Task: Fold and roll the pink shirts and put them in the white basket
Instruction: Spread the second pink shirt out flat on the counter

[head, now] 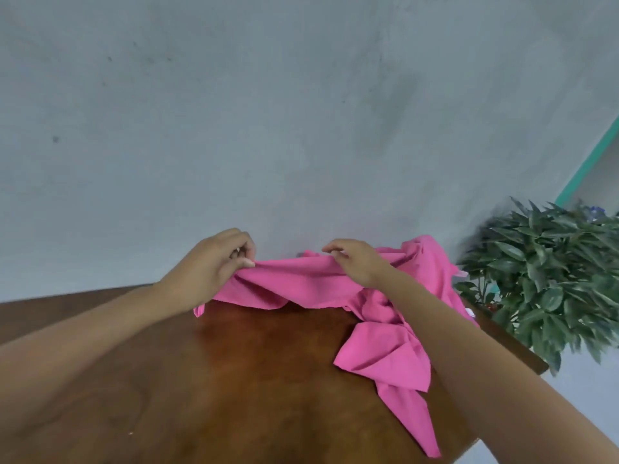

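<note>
Pink shirt on wooden table | left hand, right hand: fingers pinching its edge

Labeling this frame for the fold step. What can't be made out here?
- White basket: not in the head view.
- Pink shirt: one or several, the bunched folds hide it; its right part lies behind the right forearm.
- Left hand and right hand: the fingertips of each grip are buried in cloth.
- Plant: blurred, cut by the right edge; the table hides its pot.
</note>
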The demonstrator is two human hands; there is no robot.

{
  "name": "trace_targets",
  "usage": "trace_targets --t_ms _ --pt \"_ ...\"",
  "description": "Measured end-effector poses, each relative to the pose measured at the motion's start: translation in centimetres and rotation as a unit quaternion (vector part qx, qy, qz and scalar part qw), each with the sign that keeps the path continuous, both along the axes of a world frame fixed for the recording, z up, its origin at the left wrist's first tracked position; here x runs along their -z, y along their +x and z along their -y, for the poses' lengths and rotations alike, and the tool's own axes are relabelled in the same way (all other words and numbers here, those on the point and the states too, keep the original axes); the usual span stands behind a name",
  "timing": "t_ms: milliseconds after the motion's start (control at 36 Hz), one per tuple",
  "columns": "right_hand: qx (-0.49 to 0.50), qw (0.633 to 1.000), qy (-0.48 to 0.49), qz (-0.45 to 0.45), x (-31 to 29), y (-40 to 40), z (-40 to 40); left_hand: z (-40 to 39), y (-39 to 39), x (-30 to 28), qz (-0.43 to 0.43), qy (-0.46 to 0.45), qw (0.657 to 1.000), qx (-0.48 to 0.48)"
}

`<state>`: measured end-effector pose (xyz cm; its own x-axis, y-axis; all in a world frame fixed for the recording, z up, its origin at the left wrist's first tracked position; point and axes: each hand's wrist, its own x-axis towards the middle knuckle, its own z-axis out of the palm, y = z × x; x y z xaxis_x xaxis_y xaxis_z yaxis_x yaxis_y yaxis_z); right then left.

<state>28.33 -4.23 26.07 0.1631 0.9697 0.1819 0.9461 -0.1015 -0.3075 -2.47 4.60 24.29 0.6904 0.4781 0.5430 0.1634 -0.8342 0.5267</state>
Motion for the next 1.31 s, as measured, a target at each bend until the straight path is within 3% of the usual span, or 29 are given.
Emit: trace_targets --t_ms 111,333,500,667,1000,1111,1306 --pt "-0.015 0.995 -0.099 0.019 4.1 -4.4 1.3 1.2 -4.5 5.3 -0.036 -0.036 0.999 0.009" --pt "-0.023 0.984 -0.172 0.041 15.1 -11.4 6.0 2.9 -11.9 15.5 -0.079 -0.084 0.993 0.020" --pt "-0.023 0.967 -0.249 0.044 19.2 -15.0 7.4 4.1 -15.8 20.3 -0.106 -0.115 0.987 0.035" --pt "-0.041 0.957 -0.270 0.094 19.5 -17.4 6.4 4.6 -18.7 22.9 -0.154 -0.116 0.981 0.032" --pt "-0.012 0.901 -0.266 0.341 17.6 -20.4 0.9 5.2 -21.1 23.3 -0.158 -0.159 0.975 -0.013" --pt "-0.004 0.865 -0.264 0.427 16.1 -19.5 1.1 4.8 -22.7 23.3 -0.152 -0.157 0.975 -0.040" --pt "0.028 0.843 -0.250 0.476 12.2 -16.6 5.0 5.7 -23.0 23.1 -0.187 -0.119 0.971 -0.088"
